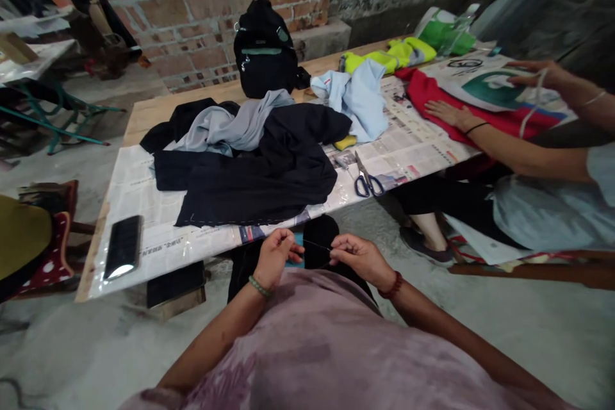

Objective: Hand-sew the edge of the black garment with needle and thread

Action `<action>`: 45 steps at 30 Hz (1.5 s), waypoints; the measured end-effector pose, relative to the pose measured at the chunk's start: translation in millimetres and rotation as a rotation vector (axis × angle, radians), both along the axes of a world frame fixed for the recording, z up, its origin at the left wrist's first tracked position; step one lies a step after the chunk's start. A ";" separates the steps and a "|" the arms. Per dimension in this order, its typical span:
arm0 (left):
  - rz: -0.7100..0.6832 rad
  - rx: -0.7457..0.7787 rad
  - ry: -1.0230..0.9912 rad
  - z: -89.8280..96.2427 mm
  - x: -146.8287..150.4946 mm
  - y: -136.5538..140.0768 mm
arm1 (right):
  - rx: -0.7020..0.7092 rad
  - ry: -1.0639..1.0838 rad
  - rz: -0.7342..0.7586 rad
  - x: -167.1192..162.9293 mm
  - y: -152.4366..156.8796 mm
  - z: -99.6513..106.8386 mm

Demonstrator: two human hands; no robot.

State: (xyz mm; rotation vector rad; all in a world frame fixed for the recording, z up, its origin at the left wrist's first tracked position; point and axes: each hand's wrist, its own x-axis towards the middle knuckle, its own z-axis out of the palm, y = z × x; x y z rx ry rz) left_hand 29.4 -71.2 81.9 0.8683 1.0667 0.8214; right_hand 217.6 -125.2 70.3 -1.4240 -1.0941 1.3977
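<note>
Above my lap, my left hand [276, 261] is closed in a pinch, with a green bead bracelet at its wrist. My right hand [361, 260], with a red bead bracelet, pinches as well. A thin dark thread [316, 244] runs between the fingertips of both hands; whether a needle is on it is too small to tell. Behind my left fingers shows a small blue item [296, 251], partly hidden. Just ahead on the table lies a dark navy garment [240, 186] with white stitches along its near edge. Scissors [366, 178] with dark blue handles lie to its right.
Newspaper under clear plastic covers the table [129, 198]. On it are a phone [123, 246], a grey garment [225, 125], a light blue cloth [358, 99], a yellow vest [398, 54] and a black backpack [266, 54]. At right, another person's hands [451, 116] work on red cloth [432, 96].
</note>
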 end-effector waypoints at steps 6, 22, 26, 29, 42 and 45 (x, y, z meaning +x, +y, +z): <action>0.007 0.028 -0.002 1.5 0.7 5.1 | -0.066 -0.025 -0.053 17.7 -1.7 5.6; 0.080 0.047 -0.017 4.6 -7.9 7.4 | -0.073 0.014 -0.081 44.7 -11.5 9.2; 0.123 0.058 -0.031 4.6 -16.8 9.7 | -0.072 0.009 -0.085 47.7 -11.6 9.4; 0.155 0.062 -0.044 5.1 -24.5 11.4 | -0.061 -0.011 -0.058 49.5 -12.6 9.3; 0.285 0.063 -0.012 12.8 -66.3 11.9 | 0.254 -0.819 0.252 80.3 -22.6 12.5; 0.283 0.064 -0.014 11.1 -70.6 10.0 | 0.280 -0.972 0.283 103.0 -29.8 11.0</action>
